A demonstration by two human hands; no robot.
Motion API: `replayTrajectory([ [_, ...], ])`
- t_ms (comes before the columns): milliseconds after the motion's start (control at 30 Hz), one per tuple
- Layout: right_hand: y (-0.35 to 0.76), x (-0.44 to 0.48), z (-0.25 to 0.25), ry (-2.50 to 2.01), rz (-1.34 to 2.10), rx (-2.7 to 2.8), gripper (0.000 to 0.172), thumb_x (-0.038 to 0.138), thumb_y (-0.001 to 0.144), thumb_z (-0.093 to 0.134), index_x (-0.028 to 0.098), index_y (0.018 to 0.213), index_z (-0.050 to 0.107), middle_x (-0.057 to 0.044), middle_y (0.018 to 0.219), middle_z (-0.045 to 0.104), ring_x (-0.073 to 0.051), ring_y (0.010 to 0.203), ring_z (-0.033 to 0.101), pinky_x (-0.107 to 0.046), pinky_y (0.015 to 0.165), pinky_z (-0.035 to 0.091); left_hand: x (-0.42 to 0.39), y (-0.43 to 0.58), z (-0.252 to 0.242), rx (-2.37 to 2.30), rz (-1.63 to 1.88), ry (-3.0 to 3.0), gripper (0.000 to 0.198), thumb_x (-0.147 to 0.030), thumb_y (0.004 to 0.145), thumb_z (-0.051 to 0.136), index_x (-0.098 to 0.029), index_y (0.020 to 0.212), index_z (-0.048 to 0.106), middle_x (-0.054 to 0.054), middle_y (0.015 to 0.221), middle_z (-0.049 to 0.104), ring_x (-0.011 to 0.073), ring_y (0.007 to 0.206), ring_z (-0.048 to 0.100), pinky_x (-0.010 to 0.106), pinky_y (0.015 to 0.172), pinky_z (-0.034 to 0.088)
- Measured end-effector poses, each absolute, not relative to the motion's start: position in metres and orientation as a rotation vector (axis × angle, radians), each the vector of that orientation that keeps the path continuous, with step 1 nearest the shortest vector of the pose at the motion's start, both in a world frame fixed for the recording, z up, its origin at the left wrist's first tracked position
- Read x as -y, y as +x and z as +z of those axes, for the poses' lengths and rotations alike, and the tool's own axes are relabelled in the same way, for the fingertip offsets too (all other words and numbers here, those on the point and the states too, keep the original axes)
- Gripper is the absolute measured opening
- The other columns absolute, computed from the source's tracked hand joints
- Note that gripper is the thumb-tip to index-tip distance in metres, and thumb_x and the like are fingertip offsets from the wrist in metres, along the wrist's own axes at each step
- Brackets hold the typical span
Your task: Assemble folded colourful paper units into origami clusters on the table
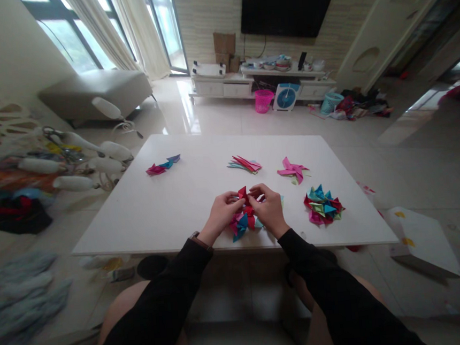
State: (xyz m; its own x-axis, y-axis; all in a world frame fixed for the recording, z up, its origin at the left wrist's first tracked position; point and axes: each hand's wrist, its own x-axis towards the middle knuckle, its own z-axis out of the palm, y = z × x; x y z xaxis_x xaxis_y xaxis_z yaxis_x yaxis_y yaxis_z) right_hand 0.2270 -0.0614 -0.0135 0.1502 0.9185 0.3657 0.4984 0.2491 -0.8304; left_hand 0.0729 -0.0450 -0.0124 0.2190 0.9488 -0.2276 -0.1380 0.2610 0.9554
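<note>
My left hand [224, 211], right hand [268, 208]: fingertips pinched around small red pointed folded-paper piece [242, 193], presumably for control. Just below grip: multicoloured folded-paper cluster [240, 227], seemingly kept handy.

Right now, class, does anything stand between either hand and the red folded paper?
Nothing visible does: the left hand and right hand both have fingers at the red folded paper. The multicoloured paper cluster shows on the wearer's side, not between.

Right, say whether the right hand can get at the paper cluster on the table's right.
Probably yes: nothing tall shows between the right hand and the paper cluster, though that hand is at the red folded paper and would likely have to leave it first.
</note>
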Motion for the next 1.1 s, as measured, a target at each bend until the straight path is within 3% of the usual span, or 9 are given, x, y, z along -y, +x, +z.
replayTrajectory([
  [667,0.2282,0.0607,-0.0128,-1.357,0.502,1.547,0.005,0.026,0.084,0.067,0.022,0.086,0.066,-0.001,0.080,0.072,-0.016,0.069,0.065,-0.028,0.066,0.050,0.0434,0.0713,-0.0135,-1.073,0.957,1.046,0.034,-0.030,0.069,0.083,-0.012,0.095,0.071,0.007,0.077,0.076,0.0166,0.066,0.071,0.026,0.065,0.055],
  [1100,0.2282,0.0603,-0.0117,-1.357,0.518,1.552,0.004,0.025,0.086,0.064,0.022,0.088,0.064,0.000,0.082,0.070,-0.016,0.072,0.065,-0.027,0.068,0.050,0.0444,0.0706,-0.0121,-1.013,0.931,1.027,0.040,-0.033,0.068,0.081,-0.012,0.100,0.069,0.005,0.077,0.075,0.0178,0.071,0.072,0.030,0.073,0.056],
])
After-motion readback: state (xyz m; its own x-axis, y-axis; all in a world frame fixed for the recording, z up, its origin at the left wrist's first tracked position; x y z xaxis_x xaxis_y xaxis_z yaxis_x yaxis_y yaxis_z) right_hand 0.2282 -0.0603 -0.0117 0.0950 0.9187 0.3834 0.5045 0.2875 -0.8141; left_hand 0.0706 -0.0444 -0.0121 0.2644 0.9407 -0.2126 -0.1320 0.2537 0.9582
